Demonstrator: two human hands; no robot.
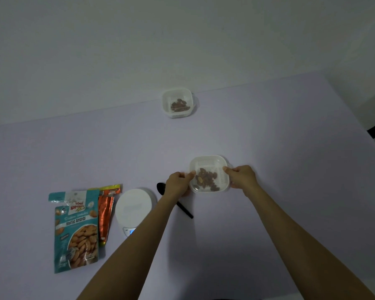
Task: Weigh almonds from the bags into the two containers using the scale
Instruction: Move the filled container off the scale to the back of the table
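Note:
A white square container (210,164) with several almonds in it sits at the table's middle right. My left hand (179,182) grips its left rim and my right hand (241,176) grips its right rim. A second white container (167,100), also holding almonds, stands at the far edge of the table. The white round scale (135,207) lies to the left of my left forearm, with nothing on its platform. A teal bag of roasted almonds (76,230) lies at the left, and an orange bag (106,211) is partly tucked under it.
A black spoon (183,210) lies on the lilac table (290,148), partly hidden under my left hand. A pale wall rises behind the table's far edge. A dark object shows past the table's right edge.

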